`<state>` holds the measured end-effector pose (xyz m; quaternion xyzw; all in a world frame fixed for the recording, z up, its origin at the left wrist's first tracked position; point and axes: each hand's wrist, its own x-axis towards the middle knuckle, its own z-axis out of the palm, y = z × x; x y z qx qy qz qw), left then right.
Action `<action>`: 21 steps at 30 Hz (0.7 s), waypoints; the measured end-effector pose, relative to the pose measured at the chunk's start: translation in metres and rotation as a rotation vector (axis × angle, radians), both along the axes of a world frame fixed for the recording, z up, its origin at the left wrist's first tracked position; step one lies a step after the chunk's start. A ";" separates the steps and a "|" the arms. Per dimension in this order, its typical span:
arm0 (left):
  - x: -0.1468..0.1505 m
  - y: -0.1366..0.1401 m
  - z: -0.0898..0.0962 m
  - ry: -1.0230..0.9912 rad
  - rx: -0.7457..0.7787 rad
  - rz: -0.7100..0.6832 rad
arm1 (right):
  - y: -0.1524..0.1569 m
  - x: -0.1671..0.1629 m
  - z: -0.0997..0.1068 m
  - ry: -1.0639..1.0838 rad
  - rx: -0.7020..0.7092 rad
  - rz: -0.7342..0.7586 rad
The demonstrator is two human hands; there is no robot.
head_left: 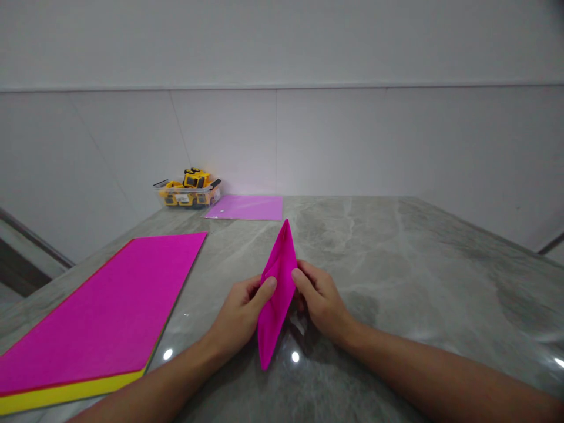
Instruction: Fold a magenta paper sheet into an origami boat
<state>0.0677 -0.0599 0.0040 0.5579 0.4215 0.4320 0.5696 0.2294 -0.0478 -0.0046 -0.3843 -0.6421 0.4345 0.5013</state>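
Observation:
A folded piece of magenta paper (pixel 282 294), pointed at both ends and spread apart along its middle like a small boat, is held up above the table. My left hand (pixel 241 308) grips its left side, with the thumb resting on the inside of the fold. On the opposite side my right hand (pixel 321 296) pinches the right wall between thumb and fingers. Some fingertips of both hands are hidden behind the paper.
Left of my hands lies a stack of large coloured sheets (pixel 110 311), magenta on top, yellow beneath. At the back of the grey marble-patterned table (pixel 423 294) are a purple sheet pack (pixel 247 207) and a clear plastic box (pixel 187 197) of yellow toy vehicles. Behind stands a white wall.

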 end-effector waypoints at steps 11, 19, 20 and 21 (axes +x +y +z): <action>-0.001 0.005 0.000 -0.203 -0.154 -0.033 | 0.007 0.003 -0.009 -0.036 0.011 -0.074; 0.001 0.003 -0.001 -0.154 -0.137 0.034 | 0.002 0.000 -0.003 -0.215 0.074 -0.043; 0.000 0.003 0.000 -0.182 -0.172 0.015 | 0.001 0.000 -0.002 -0.206 0.085 -0.023; -0.001 0.003 0.001 -0.222 -0.226 -0.004 | 0.000 0.001 -0.002 -0.177 0.082 0.012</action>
